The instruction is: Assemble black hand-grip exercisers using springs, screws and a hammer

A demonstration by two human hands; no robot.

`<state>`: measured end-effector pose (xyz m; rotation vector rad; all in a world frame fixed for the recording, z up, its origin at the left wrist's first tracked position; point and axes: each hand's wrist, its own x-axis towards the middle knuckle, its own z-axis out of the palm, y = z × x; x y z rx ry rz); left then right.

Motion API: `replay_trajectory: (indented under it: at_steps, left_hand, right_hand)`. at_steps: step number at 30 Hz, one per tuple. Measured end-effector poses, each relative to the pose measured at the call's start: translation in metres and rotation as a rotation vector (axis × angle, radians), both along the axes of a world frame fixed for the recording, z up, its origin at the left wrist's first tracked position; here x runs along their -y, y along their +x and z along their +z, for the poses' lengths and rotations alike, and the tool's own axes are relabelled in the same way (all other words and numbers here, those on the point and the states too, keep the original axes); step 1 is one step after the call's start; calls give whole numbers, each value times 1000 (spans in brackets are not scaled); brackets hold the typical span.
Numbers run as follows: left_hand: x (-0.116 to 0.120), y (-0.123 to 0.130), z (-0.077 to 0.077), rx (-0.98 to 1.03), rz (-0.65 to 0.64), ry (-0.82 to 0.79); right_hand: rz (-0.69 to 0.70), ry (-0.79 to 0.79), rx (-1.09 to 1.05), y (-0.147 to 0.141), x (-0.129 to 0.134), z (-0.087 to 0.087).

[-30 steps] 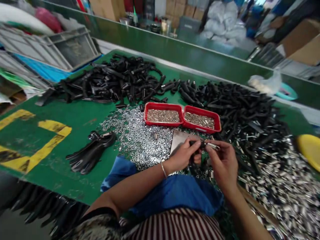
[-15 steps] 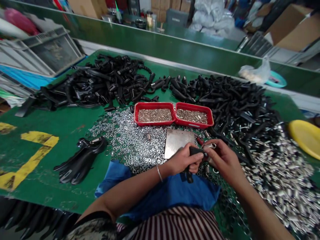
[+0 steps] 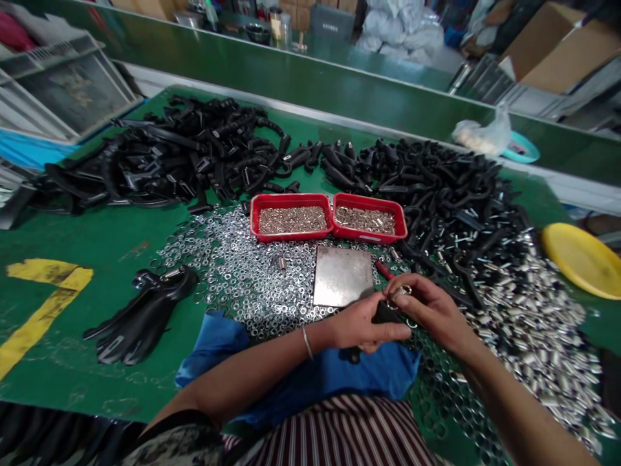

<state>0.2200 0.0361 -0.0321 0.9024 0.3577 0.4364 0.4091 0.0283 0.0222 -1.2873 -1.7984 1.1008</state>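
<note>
My left hand (image 3: 361, 323) is wrapped round a black plastic handle (image 3: 387, 313), whose lower end shows below the palm. My right hand (image 3: 429, 307) pinches a small shiny metal spring or ring piece (image 3: 400, 292) against the handle's upper end. Just behind the hands lies a square metal plate (image 3: 343, 276), with a small red tool (image 3: 385, 269) at its right edge. Two red trays (image 3: 292, 237) of tiny metal parts stand beyond. Silver rings and nuts (image 3: 272, 285) cover the table left of the plate.
Black handles are heaped at the back left (image 3: 160, 155) and back right (image 3: 436, 188). Silver cylinders (image 3: 538, 336) pile at the right beside a yellow lid (image 3: 582, 261). Several assembled handles (image 3: 140, 317) lie left. A blue cloth (image 3: 301, 382) covers the lap.
The view has shifted slightly. My left thumb has straightened, and the handle now sits lower and more hidden between the hands. My right fingers have closed in nearer its top with the metal piece.
</note>
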Motion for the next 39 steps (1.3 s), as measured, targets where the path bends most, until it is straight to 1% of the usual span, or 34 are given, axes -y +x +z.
replay_trajectory:
  at_steps: [2, 6, 8, 11, 12, 13, 14, 16, 17, 18, 21, 25, 27, 29, 31, 32, 34, 36, 37, 39]
  left_hand:
    - [-1, -2, 0, -52, 25, 59]
    - [-4, -5, -1, -101, 106, 127]
    - [-7, -5, -3, -124, 156, 131]
    - [-15, -5, -9, -143, 262, 82]
    - [-18, -5, -11, -131, 321, 64]
    - [-22, -6, -12, -109, 390, 50]
    - [-27, -7, -12, -78, 466, 40]
    - [-35, -10, -10, -10, 609, 20]
    - [-39, -12, -8, 14, 655, 11]
    - [-42, -14, -6, 31, 677, 2]
    - [-45, -16, -4, 36, 650, -21]
    - [-44, -12, -10, 33, 662, -75]
    - [-44, -12, -12, 2, 704, -82]
    - [-45, -15, -11, -64, 778, -17]
    - [-48, -21, -7, -155, 877, 146]
    - [-50, -25, -4, -205, 924, 255]
    - [-54, -31, 0, -301, 986, 467]
    - [-56, -34, 2, -382, 995, 615]
    - [-57, -34, 2, -411, 984, 663]
    - [-56, -34, 1, -450, 945, 727]
  right_hand:
    - [9, -50, -75, -1, -8, -5]
    - [27, -63, -119, -6, -21, -14]
    - [29, -85, -189, -9, -28, -18]
    - [15, -182, -236, -14, -43, -26]
    - [5, -207, -190, -16, -51, -30]
    - [-13, -203, -71, -18, -60, -34]
    - [-38, -172, 102, -21, -70, -38]
    - [-103, -56, 494, -29, -89, -47]
    - [-131, -12, 632, -34, -97, -51]
    - [-157, 18, 723, -38, -103, -55]
    - [-202, 60, 802, -47, -111, -66]
    - [-202, 121, 808, -40, -112, -73]
    - [-183, 151, 773, -35, -111, -73]
    - [-184, 187, 739, -30, -105, -70]
    - [-215, 216, 600, -29, -94, -66]
    - [-227, 200, 463, -30, -86, -63]
    - [-216, 77, 87, -35, -68, -56]
    - [-167, -123, -257, -42, -54, -50]
    - [-149, -216, -378, -46, -48, -48]
    - [-133, -361, -536, -53, -43, -45]
